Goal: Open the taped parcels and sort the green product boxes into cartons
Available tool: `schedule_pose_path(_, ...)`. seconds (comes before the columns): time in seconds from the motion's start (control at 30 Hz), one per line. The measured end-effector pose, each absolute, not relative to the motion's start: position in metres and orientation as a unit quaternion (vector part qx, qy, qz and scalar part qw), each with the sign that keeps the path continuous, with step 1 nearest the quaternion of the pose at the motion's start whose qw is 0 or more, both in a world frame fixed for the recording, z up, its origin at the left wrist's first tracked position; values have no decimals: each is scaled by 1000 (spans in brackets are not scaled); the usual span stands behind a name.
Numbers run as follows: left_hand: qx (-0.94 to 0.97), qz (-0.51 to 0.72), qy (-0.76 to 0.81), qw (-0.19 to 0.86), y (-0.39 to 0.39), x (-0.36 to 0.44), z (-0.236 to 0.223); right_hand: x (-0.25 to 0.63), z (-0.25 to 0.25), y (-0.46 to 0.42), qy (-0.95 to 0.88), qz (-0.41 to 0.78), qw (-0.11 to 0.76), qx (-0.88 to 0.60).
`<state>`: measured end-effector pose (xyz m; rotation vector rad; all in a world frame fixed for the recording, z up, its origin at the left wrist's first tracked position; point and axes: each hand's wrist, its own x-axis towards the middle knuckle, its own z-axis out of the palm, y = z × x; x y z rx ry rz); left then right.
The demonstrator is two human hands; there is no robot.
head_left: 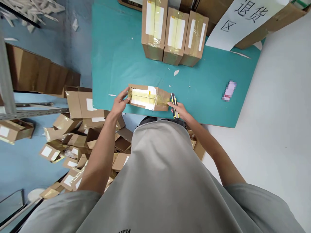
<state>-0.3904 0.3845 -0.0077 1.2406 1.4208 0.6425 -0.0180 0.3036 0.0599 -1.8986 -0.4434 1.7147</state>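
Note:
A small cardboard box [161,100], taped over with yellowish tape and white labels, lies lengthwise near the front edge of the green table. My left hand [119,102] grips its left end, fingers at the far corner and thumb on the near side. At the box's right end is my right hand [179,109], closed around a yellow and black box cutter [175,108]. The cutter's tip points away from me, beside the box's end. Fingertips of my right hand are close to that end; whether they touch it I cannot tell.
Three taped cartons [175,32] stand at the table's far side, beside a white paper sign [245,22]. A blurred pink item [229,90] lies at the right. Many opened boxes [73,142] are heaped on the floor to the left. A white wall [274,97] borders the right.

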Motion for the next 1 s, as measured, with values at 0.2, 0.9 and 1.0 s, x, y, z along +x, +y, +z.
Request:
schedule_pose_path(0.2, 532, 264, 612, 522, 396, -414, -41, -57, 68, 298, -174, 574, 335, -726)
schedule_pose_path(0.9, 644, 196, 402, 620, 435, -279, 51, -13, 134, 282, -316, 313, 223, -867)
schedule_pose_path(1.0, 658, 176, 387, 622, 438, -270, 70, -22, 150, 280, -369, 252, 167, -879)
